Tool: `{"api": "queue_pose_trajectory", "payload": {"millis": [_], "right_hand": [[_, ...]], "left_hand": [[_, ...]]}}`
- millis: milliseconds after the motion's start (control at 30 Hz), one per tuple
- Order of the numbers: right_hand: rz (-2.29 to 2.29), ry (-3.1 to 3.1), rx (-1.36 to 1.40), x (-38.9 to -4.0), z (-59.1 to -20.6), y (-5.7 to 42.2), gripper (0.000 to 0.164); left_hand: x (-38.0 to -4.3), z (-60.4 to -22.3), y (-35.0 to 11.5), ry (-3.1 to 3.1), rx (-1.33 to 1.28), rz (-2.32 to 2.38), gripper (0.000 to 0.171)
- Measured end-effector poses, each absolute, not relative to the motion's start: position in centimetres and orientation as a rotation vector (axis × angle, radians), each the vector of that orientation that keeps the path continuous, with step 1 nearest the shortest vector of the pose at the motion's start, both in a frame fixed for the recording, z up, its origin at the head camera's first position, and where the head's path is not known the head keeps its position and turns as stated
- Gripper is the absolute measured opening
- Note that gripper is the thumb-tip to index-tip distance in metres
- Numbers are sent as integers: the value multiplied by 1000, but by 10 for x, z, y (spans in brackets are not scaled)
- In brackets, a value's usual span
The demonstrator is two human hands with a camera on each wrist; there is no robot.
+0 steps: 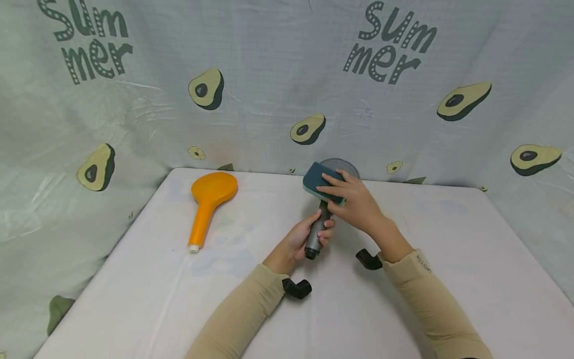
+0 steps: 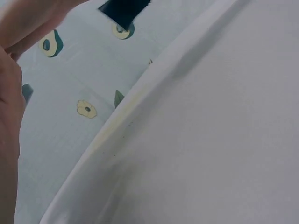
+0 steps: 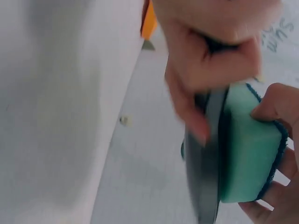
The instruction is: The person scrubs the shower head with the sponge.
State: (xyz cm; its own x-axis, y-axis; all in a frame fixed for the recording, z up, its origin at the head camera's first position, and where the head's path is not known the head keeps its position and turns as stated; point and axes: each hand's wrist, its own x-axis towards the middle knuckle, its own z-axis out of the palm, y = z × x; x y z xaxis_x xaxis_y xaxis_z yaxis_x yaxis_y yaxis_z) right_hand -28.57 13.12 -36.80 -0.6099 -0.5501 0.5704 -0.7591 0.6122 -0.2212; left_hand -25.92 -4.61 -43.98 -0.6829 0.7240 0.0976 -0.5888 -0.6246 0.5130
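My left hand point(image 1: 309, 234) grips the grey handle of what looks like a shower head point(image 1: 314, 237), its dark end toward me. The round grey head point(image 1: 345, 164) is partly hidden behind a sponge point(image 1: 320, 177). My right hand point(image 1: 356, 202) holds this sponge, fingers spread over its dark teal scouring side. In the right wrist view, the sponge's light green foam point(image 3: 252, 154) lies against the flat head, the right thumb on its edge. Left of my hands lies an orange shower-head-like piece point(image 1: 211, 204) with a white handle tip.
A white-covered table point(image 1: 251, 309) spreads under my arms. Behind it hangs a pale curtain point(image 1: 269, 60) printed with avocados and lettering. Black curved camera mounts point(image 1: 297, 289) stick out at both wrists.
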Motion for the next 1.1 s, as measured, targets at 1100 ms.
{"api": "queue_pose_trajectory", "payload": {"millis": [1100], "right_hand": [[543, -2310, 990, -304, -379, 138, 39]], "left_hand": [[-264, -440, -48, 684, 355, 2260, 36]]}}
